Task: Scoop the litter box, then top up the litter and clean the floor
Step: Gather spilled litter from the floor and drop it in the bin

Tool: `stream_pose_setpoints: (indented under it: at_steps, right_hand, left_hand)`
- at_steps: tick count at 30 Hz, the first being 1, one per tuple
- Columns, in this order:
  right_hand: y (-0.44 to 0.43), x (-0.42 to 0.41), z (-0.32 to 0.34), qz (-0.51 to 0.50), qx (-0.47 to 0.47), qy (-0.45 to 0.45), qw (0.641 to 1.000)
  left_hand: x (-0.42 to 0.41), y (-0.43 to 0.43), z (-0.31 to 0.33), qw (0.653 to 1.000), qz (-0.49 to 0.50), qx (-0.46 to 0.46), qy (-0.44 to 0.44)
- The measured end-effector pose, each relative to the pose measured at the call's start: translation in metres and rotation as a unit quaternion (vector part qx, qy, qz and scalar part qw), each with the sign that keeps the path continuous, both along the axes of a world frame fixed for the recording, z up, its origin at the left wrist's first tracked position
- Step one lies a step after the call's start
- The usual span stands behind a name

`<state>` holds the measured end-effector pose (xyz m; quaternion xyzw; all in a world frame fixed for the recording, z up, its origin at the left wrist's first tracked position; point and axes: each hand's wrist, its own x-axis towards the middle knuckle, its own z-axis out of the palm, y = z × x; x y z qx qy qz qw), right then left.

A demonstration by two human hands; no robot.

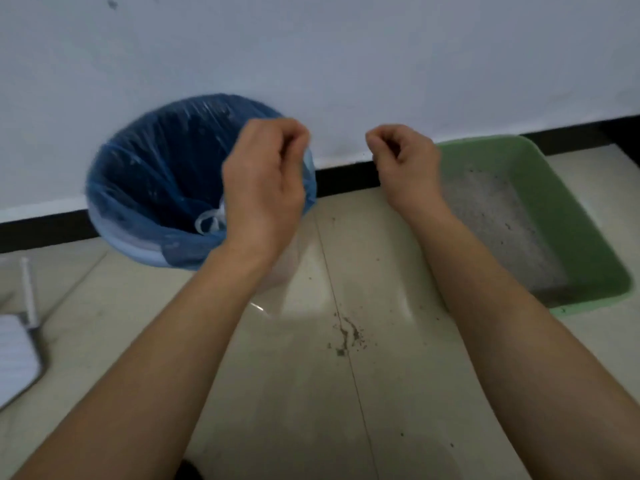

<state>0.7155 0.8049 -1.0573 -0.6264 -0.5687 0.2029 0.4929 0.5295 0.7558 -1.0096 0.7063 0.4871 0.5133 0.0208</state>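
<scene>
One green litter box (571, 209) lies lengthwise, short end toward the wall (346, 46).

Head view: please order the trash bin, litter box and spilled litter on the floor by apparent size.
1. Trash bin and litter box: look alike, each partly hidden, so unranked.
2. Spilled litter: clearly smallest.

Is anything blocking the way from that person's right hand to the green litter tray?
Nothing visible does. The right hand hangs just left of the green litter box and overlaps its near corner in this view. The blue-lined bin stands on the other side, behind the left hand.
</scene>
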Motion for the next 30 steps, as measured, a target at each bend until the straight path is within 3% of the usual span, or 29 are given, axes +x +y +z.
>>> stream_pose_setpoints:
  at_steps: [3, 5, 7, 9, 11, 17, 23, 27, 30]
  right_hand:
    - [0.023, -0.047, 0.054, 0.057, 0.044, 0.034, 0.997]
    - [0.026, -0.082, 0.081, 0.127, 0.044, 0.008, 0.991]
    - [0.023, -0.106, 0.094, 0.222, -0.003, -0.123, 0.967]
    - [0.019, -0.119, 0.097, 0.296, -0.071, -0.277, 0.911]
    - [0.016, -0.123, 0.095, 0.319, -0.102, -0.315, 0.888]
    - [0.006, -0.122, 0.089, 0.28, -0.118, -0.213, 0.929]
    - [-0.002, -0.104, 0.073, 0.309, -0.141, -0.133, 0.931]
    - [-0.025, -0.071, 0.046, 0.142, -0.059, 0.013, 0.988]
    - [-0.051, -0.035, -0.004, 0.066, -0.123, -0.003, 0.99]
  left_hand:
    - [-0.053, 0.017, 0.037, 0.993, 0.109, -0.041, -0.003]
    - [-0.083, 0.023, 0.048, 0.98, 0.159, -0.115, 0.029]
    - [-0.103, 0.027, 0.049, 0.958, 0.177, -0.216, 0.067]
    - [-0.114, 0.026, 0.045, 0.932, 0.173, -0.303, 0.102]
    - [-0.119, 0.022, 0.042, 0.916, 0.175, -0.336, 0.131]
    - [-0.119, 0.026, 0.036, 0.924, 0.165, -0.331, 0.096]
    - [-0.105, 0.027, 0.025, 0.921, 0.187, -0.329, 0.098]
    - [-0.077, 0.021, 0.019, 0.967, 0.109, -0.223, 0.062]
    - [-0.036, 0.004, 0.014, 0.989, 0.051, -0.128, 0.059]
